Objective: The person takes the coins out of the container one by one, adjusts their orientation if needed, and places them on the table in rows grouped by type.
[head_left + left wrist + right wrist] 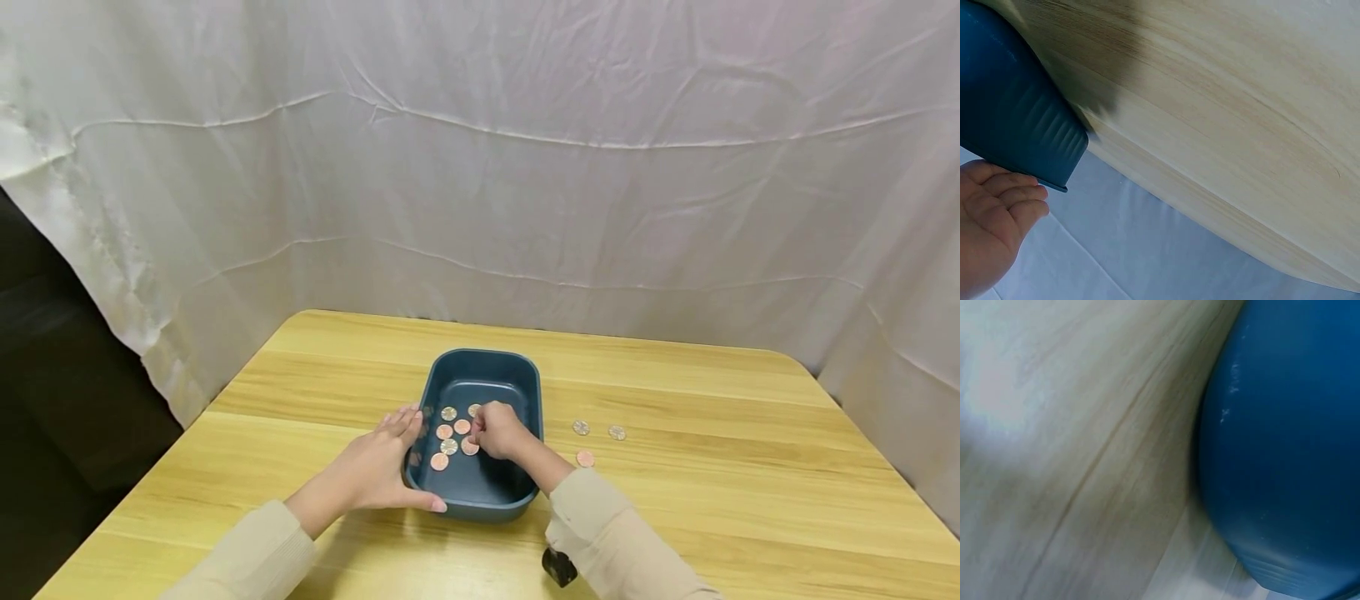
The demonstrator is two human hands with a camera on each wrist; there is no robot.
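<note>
A dark blue plastic bin sits on the wooden table with several copper and silver-coloured coins spread over the left part of its floor. My left hand holds the bin's near left corner, thumb on the near rim and fingers along the left side. In the left wrist view, the fingers of the left hand touch the rim. Reaching inside the bin, my right hand has its fingertips pinched at a copper coin. The right wrist view shows the bin's outer wall, not the hand.
Right of the bin, two silver-coloured coins and one copper coin lie on the table. A small black object shows under the right sleeve. Pale curtains hang behind the table.
</note>
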